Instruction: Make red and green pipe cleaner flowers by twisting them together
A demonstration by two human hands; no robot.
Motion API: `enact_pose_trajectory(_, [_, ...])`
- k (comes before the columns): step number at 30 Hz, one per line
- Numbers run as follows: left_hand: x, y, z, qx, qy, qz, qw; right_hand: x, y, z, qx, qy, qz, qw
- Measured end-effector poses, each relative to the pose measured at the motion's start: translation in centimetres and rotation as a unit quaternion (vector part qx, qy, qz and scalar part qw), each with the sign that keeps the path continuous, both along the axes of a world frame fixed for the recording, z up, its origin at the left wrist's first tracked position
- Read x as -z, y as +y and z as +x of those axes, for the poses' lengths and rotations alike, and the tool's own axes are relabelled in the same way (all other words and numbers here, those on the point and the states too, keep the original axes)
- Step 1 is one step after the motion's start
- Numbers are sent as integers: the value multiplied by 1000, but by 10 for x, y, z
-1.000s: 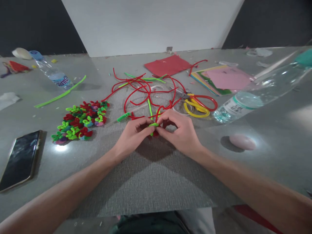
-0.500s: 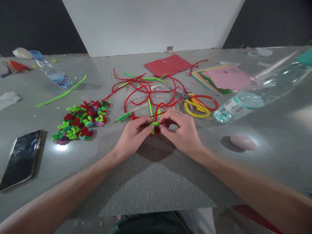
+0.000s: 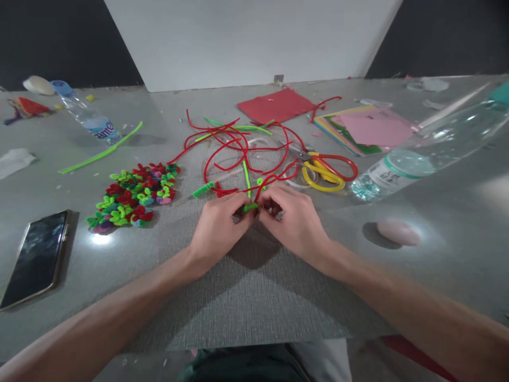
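The green wire [image 3: 251, 207] is fuzzy and of a bright colour. Only a short part of it is visible; this part lies almost level, slightly tilted, pinched between the fingertips of the left hand [image 3: 222, 220] and the right hand [image 3: 294, 222]. The red wire [image 3: 257, 193], also fuzzy and thin, rises just behind these fingertips and bends to the right. Its lower end is hidden, so I cannot tell if both are joined.
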State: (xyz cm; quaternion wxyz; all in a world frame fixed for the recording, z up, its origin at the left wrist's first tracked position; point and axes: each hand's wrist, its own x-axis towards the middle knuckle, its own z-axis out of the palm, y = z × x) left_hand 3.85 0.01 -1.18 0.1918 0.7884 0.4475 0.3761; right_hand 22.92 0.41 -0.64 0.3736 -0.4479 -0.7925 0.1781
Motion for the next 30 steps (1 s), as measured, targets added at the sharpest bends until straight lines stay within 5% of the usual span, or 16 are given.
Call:
enact_pose_trajectory(7, [2,-2,-1,-15,71,36,997,-3,3,-2,-5,124,-173,977])
enact_pose_trajectory(14, [0,1,-1,-6,-18,-29,999,-2,11,1,-53,214,-258,941])
enact_pose_trajectory(23, [-4,4,2,17,-214,-204,955,0,8,1,-76,191,-157,966])
enact_pose_trajectory(30, [-5,5,2,41,-239,-221,945,1,6,1,-95,149,-71,982])
